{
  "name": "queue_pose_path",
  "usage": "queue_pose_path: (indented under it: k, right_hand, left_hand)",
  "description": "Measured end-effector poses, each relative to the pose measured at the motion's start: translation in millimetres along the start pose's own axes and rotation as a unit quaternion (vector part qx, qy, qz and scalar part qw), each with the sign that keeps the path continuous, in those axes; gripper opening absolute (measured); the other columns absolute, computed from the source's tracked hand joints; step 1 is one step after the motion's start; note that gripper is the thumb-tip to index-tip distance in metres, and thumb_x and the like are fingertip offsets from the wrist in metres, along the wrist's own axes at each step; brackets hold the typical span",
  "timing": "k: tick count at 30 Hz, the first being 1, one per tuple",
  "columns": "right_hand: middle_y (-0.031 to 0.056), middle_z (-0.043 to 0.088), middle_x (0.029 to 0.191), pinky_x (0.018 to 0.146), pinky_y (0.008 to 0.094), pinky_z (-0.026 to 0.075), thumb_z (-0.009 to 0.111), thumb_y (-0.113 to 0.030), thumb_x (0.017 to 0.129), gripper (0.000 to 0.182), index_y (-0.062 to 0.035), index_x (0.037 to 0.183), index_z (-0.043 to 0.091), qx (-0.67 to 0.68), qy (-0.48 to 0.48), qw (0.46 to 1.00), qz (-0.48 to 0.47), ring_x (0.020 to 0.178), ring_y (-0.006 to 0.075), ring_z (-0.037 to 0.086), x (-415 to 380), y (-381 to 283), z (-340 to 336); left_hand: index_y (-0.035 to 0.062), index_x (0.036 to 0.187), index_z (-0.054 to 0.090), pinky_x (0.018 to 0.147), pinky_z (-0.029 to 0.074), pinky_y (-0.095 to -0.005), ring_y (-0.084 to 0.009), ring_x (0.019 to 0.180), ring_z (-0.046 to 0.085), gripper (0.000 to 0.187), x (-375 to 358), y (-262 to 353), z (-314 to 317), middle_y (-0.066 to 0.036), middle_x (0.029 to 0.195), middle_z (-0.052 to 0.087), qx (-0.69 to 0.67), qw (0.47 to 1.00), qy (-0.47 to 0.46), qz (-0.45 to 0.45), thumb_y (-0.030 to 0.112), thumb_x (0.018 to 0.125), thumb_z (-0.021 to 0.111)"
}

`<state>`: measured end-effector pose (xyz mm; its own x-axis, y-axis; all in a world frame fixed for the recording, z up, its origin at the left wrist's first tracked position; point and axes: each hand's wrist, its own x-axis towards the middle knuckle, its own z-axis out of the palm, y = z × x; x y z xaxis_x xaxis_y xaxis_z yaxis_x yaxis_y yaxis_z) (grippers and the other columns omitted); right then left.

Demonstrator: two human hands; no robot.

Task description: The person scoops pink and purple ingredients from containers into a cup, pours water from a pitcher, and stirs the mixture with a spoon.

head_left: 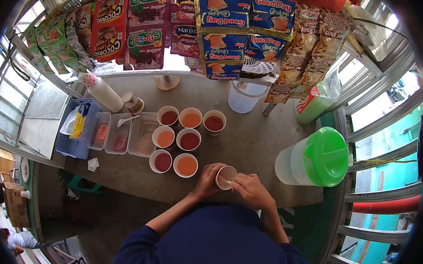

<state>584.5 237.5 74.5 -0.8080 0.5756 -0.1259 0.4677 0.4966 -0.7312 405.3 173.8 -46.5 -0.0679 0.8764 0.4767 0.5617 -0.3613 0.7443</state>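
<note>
Near the front edge of the table, my left hand (208, 179) is wrapped round the side of a paper cup (225, 175). Fingers of my right hand (250, 187) pinch a small white spoon (228, 181) that dips into this cup. Several white cups stand to the left, some with orange drink (187, 166), others with dark red drink (189, 141). Beside them are clear tubs of powder (143, 138), and a white spoon (125, 121) lies across the tub rims.
A jug with a green lid (327, 157) stands at the right. Behind are a clear bucket (246, 98) and stacked cups (103, 93); a blue basket (74, 146) sits at the left. Drink sachets (224, 34) hang above. A person (23, 240) shows at the lower left.
</note>
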Motion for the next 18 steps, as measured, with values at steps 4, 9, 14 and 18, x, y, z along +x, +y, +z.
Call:
queue_pose_path:
  k: [4, 9, 14, 18]
  right_hand:
    - [0.0059, 0.053, 0.084, 0.082, 0.0350, 0.031, 0.042, -0.023, 0.097, 0.024, -0.0083, 0.086, 0.057, 0.033, 0.033, 0.999, -0.007, 0.084, 0.0228, 0.052, -0.8, -1.4, 3.5]
    - [0.0059, 0.053, 0.085, 0.084, 0.0354, 0.030, 0.042, -0.022, 0.097, 0.023, -0.0079, 0.087, 0.056, 0.101, -0.027, 0.994, -0.023, 0.084, 0.0220, 0.052, 0.3, -1.1, 1.1]
    - [0.0057, 0.052, 0.086, 0.084, 0.0351, 0.030, 0.041, -0.023, 0.097, 0.023, -0.0084, 0.087, 0.056, 0.051, -0.041, 0.998, -0.014, 0.086, 0.0217, 0.051, -0.4, -0.2, -2.3]
    - [0.0056, 0.053, 0.086, 0.084, 0.0349, 0.030, 0.041, -0.023, 0.098, 0.024, -0.0089, 0.086, 0.056, 0.012, 0.052, 0.999, -0.013, 0.086, 0.0220, 0.051, -1.5, -2.0, 2.8]
  left_hand:
    - [0.0063, 0.122, 0.049, 0.093, 0.042, -0.0416, -0.0322, 0.109, 0.055, 0.075, -2.0, 0.5, 0.2, -0.013, 0.117, 0.057, 0.005, 1.000, -0.002, -0.002, 0.016, 0.057, 0.085]
    - [0.0064, 0.122, 0.049, 0.092, 0.042, -0.0416, -0.0321, 0.109, 0.055, 0.075, -3.8, -2.2, -2.0, -0.013, 0.117, 0.057, -0.004, 1.000, -0.003, -0.004, 0.016, 0.058, 0.085]
    - [0.0063, 0.123, 0.049, 0.093, 0.042, -0.0419, -0.0323, 0.109, 0.055, 0.075, -0.5, -0.4, -3.7, -0.013, 0.118, 0.057, 0.005, 1.000, -0.003, -0.010, 0.016, 0.057, 0.085]
    - [0.0061, 0.123, 0.049, 0.093, 0.042, -0.0419, -0.0323, 0.109, 0.055, 0.075, -0.5, 2.0, -2.4, -0.013, 0.117, 0.057, -0.002, 1.000, -0.004, -0.006, 0.016, 0.058, 0.085]
